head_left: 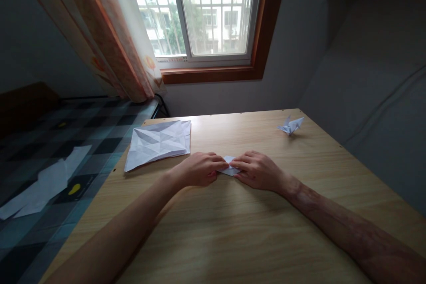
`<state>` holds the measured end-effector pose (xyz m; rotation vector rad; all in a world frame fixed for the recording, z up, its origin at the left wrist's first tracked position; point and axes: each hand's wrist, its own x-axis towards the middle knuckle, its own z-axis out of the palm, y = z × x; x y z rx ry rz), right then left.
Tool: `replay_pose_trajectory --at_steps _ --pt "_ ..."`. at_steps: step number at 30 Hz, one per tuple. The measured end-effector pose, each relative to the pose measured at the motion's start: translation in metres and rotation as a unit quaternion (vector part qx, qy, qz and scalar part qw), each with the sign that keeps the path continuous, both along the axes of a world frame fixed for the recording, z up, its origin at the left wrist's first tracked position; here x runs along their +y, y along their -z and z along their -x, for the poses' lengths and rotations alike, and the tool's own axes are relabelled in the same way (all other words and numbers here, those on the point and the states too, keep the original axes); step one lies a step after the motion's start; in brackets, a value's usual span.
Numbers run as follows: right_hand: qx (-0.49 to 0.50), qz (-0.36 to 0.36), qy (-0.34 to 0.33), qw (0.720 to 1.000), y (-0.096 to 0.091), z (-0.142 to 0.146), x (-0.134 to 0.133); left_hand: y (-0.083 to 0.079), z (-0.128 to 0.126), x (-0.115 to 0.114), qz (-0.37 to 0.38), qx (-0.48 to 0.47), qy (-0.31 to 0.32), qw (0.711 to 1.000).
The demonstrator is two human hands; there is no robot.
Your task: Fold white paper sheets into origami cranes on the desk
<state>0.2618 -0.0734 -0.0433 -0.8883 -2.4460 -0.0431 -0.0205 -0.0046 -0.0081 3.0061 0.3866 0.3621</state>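
A small folded piece of white paper (229, 170) lies on the wooden table between my two hands. My left hand (202, 168) grips its left side, fingers bent over the top and thumb tucked underneath. On the other side, my right hand (255, 169) pinches the paper's right part, its fingertips nearly meeting the left ones at the middle. Most of the paper's left and right ends are hidden under the fingers. Only the centre and a bit of the near edge show.
Creased white sheets (161, 140) are stacked at the table's back left. A folded paper crane (290, 125) stands at the back right. Left of the table (206, 239), paper strips (46, 186) lie on a checkered bed (109, 120). A window (213, 13) and curtain (100, 31) are behind.
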Motion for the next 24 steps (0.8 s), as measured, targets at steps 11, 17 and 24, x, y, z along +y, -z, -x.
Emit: replay_pose_trajectory --at_steps 11,17,24 --pt "0.143 0.03 0.048 0.988 0.007 -0.004 0.006 0.007 -0.01 -0.004 0.185 -0.167 -0.124 0.961" --pt "0.293 0.11 0.113 0.943 0.015 -0.003 0.01 0.015 -0.017 0.0 0.373 -0.216 -0.166 0.887" --pt "0.265 0.216 0.113 0.933 0.011 -0.006 0.015 0.016 -0.018 -0.009 0.299 -0.189 -0.212 0.911"
